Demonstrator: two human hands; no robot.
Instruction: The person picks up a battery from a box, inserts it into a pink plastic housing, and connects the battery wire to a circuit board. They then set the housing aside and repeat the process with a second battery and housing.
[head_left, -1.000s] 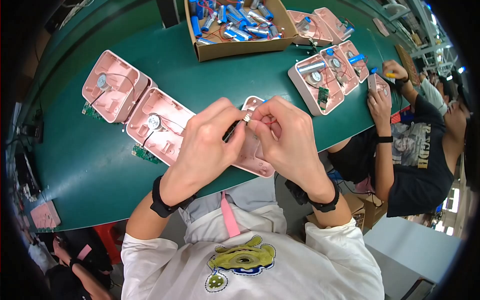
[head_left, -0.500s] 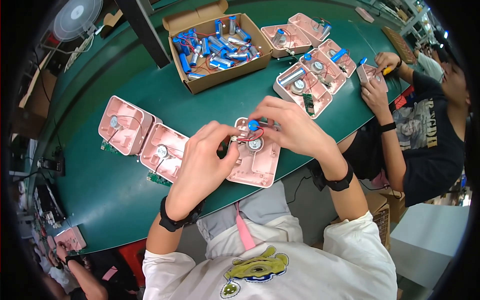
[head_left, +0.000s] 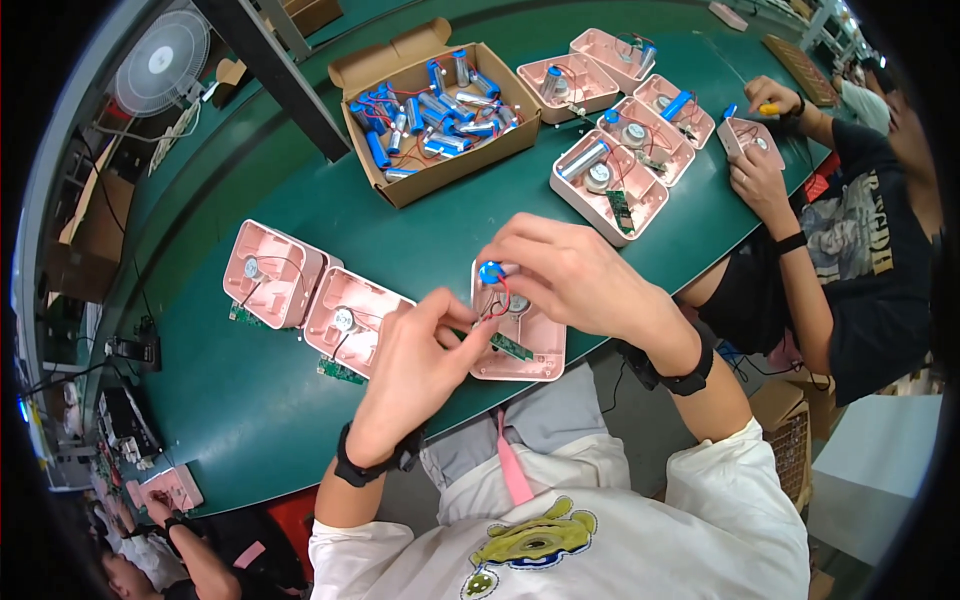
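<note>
In front of me a pink plastic housing (head_left: 540,340) with a round speaker (head_left: 517,303) lies at the table's near edge. My right hand (head_left: 585,275) reaches over it, its fingers closed on a blue cylindrical battery (head_left: 491,272). Red and black wires (head_left: 503,300) curve from the battery down to my left hand (head_left: 415,355), whose thumb and forefinger pinch their end. A green circuit board (head_left: 511,346) slants across the housing beside the left fingertips; whether they grip it as well I cannot tell. The wires' connector is hidden by the fingers.
Two pink housings (head_left: 350,315) with speakers stand to the left, green boards hanging beside them. A cardboard box (head_left: 440,180) of blue batteries sits at the back. Several housings (head_left: 610,190) with batteries are at the right, where a co-worker's hands (head_left: 760,180) handle another one.
My left hand has moved down toward me with the wires' end, and the circuit board has come into sight in the housing. The right hand still holds the battery; the view has shifted slightly.
</note>
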